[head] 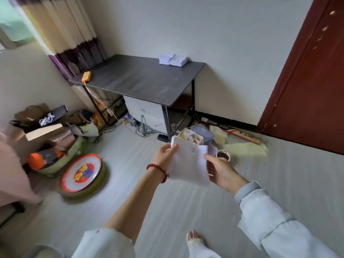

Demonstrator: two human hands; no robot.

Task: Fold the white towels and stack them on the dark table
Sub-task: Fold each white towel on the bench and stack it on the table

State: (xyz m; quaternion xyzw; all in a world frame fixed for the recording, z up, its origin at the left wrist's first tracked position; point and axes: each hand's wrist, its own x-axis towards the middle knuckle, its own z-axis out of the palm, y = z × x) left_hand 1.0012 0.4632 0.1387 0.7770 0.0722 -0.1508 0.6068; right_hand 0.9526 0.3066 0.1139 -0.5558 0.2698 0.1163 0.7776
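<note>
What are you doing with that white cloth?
A person is standing in a room holding a white towel in the air, the left hand and the right hand each pinching a side. Folded white towels already sit in a pile on the far end of the dark table.
</note>
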